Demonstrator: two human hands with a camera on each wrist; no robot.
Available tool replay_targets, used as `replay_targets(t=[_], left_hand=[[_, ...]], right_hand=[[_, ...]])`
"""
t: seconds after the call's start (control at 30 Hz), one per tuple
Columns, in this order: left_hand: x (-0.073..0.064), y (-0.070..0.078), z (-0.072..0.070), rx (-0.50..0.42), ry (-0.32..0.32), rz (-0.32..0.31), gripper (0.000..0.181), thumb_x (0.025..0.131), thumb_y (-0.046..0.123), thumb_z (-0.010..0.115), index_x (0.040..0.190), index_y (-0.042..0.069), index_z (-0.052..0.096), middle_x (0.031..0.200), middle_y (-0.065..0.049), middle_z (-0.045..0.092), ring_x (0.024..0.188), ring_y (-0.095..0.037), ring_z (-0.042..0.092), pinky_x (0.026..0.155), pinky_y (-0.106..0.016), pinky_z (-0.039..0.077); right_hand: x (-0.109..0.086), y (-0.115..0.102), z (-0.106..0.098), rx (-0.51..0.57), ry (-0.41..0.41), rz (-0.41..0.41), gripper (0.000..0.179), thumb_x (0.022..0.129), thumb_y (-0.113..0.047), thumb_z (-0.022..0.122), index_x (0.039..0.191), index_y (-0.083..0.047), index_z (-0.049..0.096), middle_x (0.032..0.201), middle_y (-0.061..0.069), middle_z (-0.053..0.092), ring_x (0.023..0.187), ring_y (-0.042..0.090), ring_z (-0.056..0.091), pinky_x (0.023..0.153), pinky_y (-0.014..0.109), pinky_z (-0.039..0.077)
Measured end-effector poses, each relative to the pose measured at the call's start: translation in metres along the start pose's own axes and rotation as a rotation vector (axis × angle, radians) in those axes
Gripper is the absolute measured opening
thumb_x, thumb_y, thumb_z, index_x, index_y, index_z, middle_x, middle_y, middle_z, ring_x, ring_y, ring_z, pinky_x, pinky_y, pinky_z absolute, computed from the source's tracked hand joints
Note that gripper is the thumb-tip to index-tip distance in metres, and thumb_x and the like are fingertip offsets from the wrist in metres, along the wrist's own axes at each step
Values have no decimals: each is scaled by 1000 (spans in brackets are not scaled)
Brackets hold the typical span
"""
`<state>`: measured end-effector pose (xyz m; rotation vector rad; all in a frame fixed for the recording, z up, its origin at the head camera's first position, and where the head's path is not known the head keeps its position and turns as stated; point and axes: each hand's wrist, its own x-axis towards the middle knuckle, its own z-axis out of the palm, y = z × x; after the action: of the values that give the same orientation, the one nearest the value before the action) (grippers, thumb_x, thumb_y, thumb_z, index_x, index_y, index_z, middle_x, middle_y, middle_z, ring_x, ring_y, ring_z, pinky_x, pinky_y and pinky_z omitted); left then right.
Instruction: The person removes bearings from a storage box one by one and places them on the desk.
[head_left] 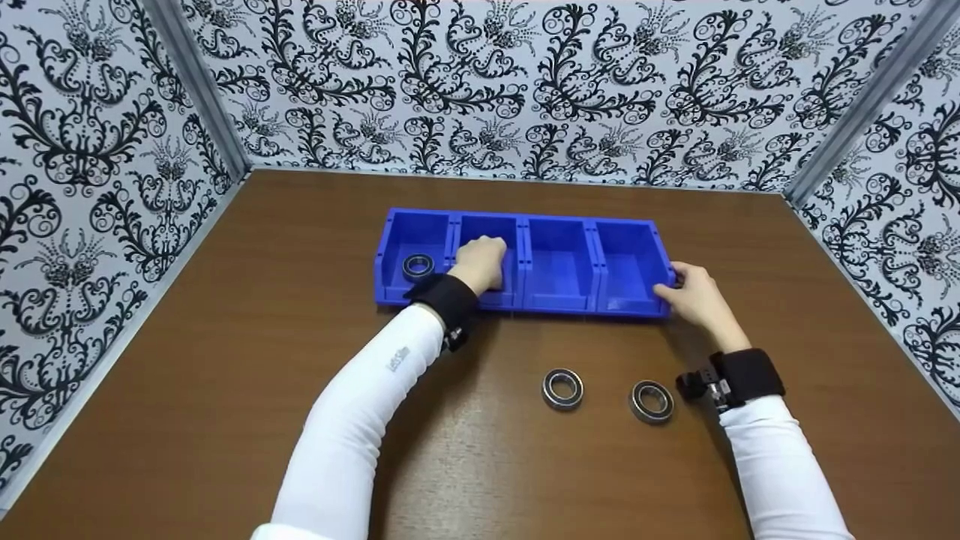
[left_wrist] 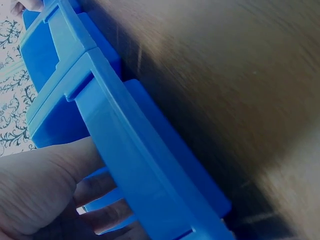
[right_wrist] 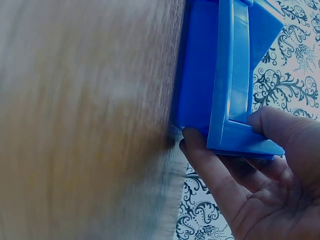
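A blue bin (head_left: 559, 300) with a row of compartments stands on the table. My left hand (head_left: 480, 264) reaches down into the second compartment from the left. In the left wrist view its fingers (left_wrist: 107, 215) pass behind the bin's front wall, so their tips and anything between them are hidden. A bearing (head_left: 418, 267) lies in the leftmost compartment. My right hand (head_left: 699, 296) grips the bin's right end, thumb over the rim and fingers against the outer side, as the right wrist view shows. The two right compartments hold nothing that I can see.
Two more ball bearings lie on the brown table in front of the bin, one bearing (head_left: 562, 389) near the middle and another bearing (head_left: 651, 402) beside the right wrist. Patterned panels (head_left: 480, 90) in metal frames stand behind and at both sides.
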<state>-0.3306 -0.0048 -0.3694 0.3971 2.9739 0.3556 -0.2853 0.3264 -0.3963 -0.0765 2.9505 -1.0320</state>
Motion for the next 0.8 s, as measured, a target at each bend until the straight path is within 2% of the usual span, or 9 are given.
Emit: replay_targets(t=[0.13, 0.3, 0.47, 0.8], left_hand=[[0, 0, -1, -4, 1, 7, 34, 86, 5, 72, 119, -1, 67, 132, -23, 68, 123, -41, 66, 100, -54, 59], [0, 0, -4, -2, 13, 8, 34, 84, 5, 74, 117, 0, 68, 130, -22, 69, 121, -40, 67, 100, -54, 59], [1, 0, -5, 2, 5, -2, 40, 83, 9, 77, 121, 1, 66, 133, -21, 68, 124, -39, 66, 102, -54, 58], [0, 2, -8, 0, -2, -12, 42, 82, 10, 78, 122, 3, 66, 134, -20, 67, 124, -37, 66, 100, -54, 58]], right_hand=[[0, 0, 0, -2, 0, 2, 54, 99, -13, 57, 143, 15, 46, 132, 39, 61, 111, 37, 65, 84, 29, 56], [0, 0, 0, 2, 1, 6, 54, 99, -13, 57, 143, 15, 46, 130, 37, 62, 107, 33, 65, 76, 17, 50], [0, -1, 0, 20, -5, 1, 52, 99, -11, 56, 143, 14, 47, 129, 37, 63, 107, 32, 67, 69, 9, 46], [1, 0, 1, 6, 8, -22, 51, 98, -11, 57, 142, 14, 49, 128, 37, 64, 111, 36, 65, 74, 10, 45]])
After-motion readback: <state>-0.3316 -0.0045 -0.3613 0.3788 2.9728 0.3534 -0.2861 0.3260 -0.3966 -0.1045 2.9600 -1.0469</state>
